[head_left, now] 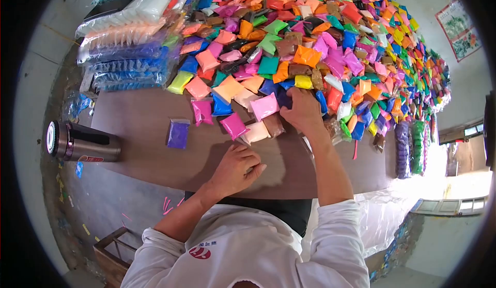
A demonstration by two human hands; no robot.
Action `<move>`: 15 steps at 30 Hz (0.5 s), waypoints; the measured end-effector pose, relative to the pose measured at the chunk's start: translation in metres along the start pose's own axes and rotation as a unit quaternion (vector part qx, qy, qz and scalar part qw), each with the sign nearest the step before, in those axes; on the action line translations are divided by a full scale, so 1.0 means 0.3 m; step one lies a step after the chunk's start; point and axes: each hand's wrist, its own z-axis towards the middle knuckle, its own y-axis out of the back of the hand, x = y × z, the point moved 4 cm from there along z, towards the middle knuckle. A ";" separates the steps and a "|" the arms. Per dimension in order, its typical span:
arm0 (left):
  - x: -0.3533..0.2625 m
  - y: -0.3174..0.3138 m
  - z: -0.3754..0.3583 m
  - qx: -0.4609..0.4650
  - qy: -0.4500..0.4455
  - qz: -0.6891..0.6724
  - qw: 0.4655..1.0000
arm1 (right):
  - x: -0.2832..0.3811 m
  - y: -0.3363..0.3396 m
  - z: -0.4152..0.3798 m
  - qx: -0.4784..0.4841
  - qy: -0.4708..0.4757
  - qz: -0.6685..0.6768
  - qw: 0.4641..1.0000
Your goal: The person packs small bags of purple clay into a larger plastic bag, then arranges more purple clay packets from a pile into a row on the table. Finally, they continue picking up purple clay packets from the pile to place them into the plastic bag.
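Note:
My right hand (pixel 303 111) reaches into the front edge of a big heap of small coloured packets (pixel 330 45). Its thumb and fingers close around a dark blue packet (pixel 282 100), which they partly cover. Close by lie a pink packet (pixel 264 106), a yellow packet (pixel 303 82) and a brown packet (pixel 275 126). Loosely curled and holding nothing, my left hand (pixel 236 170) rests at the tabletop, its thumb apart from the fingers. Just beyond its fingertips are a pale peach packet (pixel 257 132) and a magenta packet (pixel 234 126).
A purple packet (pixel 178 134) lies alone on the brown table (pixel 150 156). At the left edge a steel thermos (pixel 85 142) lies on its side. Bagged stacks of packets (pixel 129 50) stand back left; bagged purple rolls (pixel 403 148) stand at right. A wooden stool (pixel 111 254) is below left.

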 end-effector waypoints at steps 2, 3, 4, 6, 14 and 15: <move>0.013 0.002 -0.001 -0.008 0.004 -0.035 0.999 | -0.007 0.018 -0.024 -0.044 0.029 0.067 0.996; 0.020 0.002 0.000 -0.012 0.005 -0.054 0.998 | -0.010 0.031 -0.042 -0.077 0.054 0.098 0.991; 0.024 0.004 -0.001 -0.023 0.011 -0.065 0.998 | -0.009 0.046 -0.066 -0.109 0.078 0.129 0.983; 0.030 0.008 -0.001 -0.047 0.022 -0.089 0.995 | -0.019 0.060 -0.120 -0.060 -0.039 0.349 0.935; 0.053 0.019 -0.001 -0.017 0.060 -0.175 0.983 | 0.067 -0.032 -0.388 0.040 -0.162 0.735 0.657; 0.048 0.021 0.002 -0.028 0.056 -0.177 0.982 | 0.085 -0.044 -0.411 0.043 -0.174 0.733 0.656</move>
